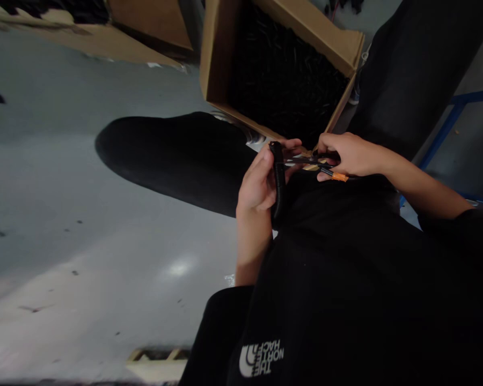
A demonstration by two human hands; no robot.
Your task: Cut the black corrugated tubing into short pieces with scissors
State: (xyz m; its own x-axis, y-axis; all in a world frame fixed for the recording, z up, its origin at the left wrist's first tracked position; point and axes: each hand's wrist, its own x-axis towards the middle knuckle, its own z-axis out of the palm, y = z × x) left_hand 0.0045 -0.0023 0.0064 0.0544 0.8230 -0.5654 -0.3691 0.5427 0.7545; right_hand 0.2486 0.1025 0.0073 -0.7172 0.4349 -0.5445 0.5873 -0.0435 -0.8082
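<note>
My left hand (257, 179) is closed around a black corrugated tube (279, 179), which stands roughly upright in the view and bends over at its top end. My right hand (348, 153) grips a pair of scissors (306, 160) by the dark handles. Their blades point left, toward the tube and the fingers of my left hand. Below the scissors, a thin black piece with an orange end (339, 177) sticks out by my right fingers; its kind is unclear. Both hands are above my lap, close to the open box.
An open cardboard box (211, 64) full of small black pieces stands between my legs. Another cardboard box (145, 45) with black contents is at the upper left. A blue metal frame (438, 136) stands at the right. Dark scraps lie on the grey floor (116, 246).
</note>
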